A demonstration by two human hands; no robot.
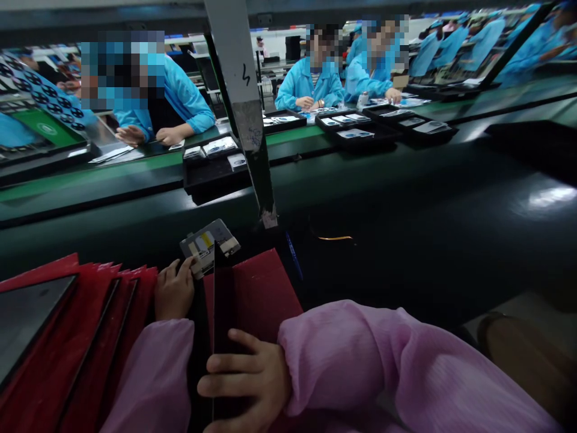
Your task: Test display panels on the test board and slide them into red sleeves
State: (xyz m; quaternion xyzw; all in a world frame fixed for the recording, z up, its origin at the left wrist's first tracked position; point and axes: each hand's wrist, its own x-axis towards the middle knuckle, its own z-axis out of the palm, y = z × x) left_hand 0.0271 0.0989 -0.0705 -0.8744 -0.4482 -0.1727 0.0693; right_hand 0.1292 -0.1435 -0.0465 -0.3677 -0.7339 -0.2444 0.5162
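Note:
My left hand (175,293) has its fingers bent, the tips at the lower left edge of a flat grey piece (219,231) with yellow and beige patches. What those fingers pinch is too small to make out. My right hand (255,379) is spread, fingers apart, reaching across the face of a thin dark panel (214,337) that stands on edge. Behind the panel and right of it lies a red sheet or sleeve (264,288). Left of my left hand, several red sleeves (97,313) lean in a row with dark flat panels between them, one with a grey face (31,313).
A blue pen (294,255) and a thin orange strip (335,238) lie on the dark bench (406,240). A post (252,120) rises at its far edge. Beyond are black trays (211,174) with flat white pieces, and several co-workers in blue coats (311,84).

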